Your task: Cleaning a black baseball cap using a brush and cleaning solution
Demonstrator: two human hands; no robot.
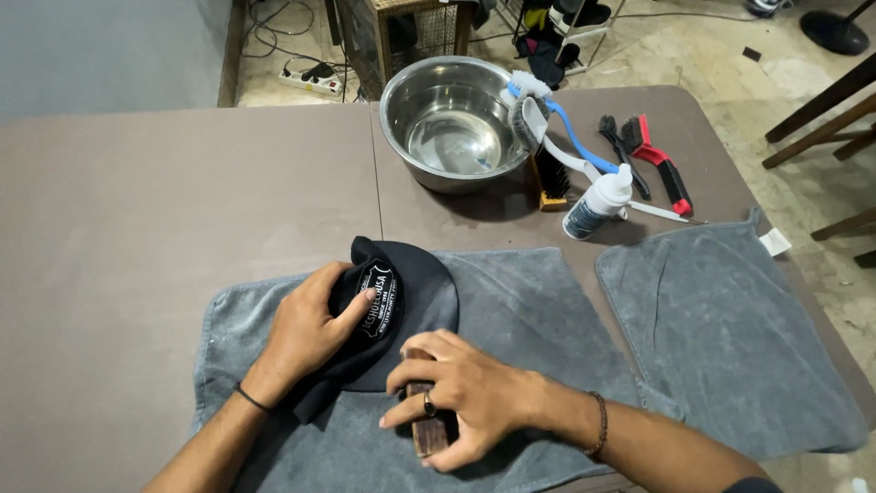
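A home room: folding table (182, 183), tiled floor (721, 64), power strip (310, 80), shoe rack (566, 27).

To your left the brown table (137, 228) lies bare, so a hand passes freely there; ahead, the steel bowl (452, 119), the brushes (584, 146) and the white bottle (598, 203) crowd the far edge; the right grey towel (721, 338) lies flat and unblocked.
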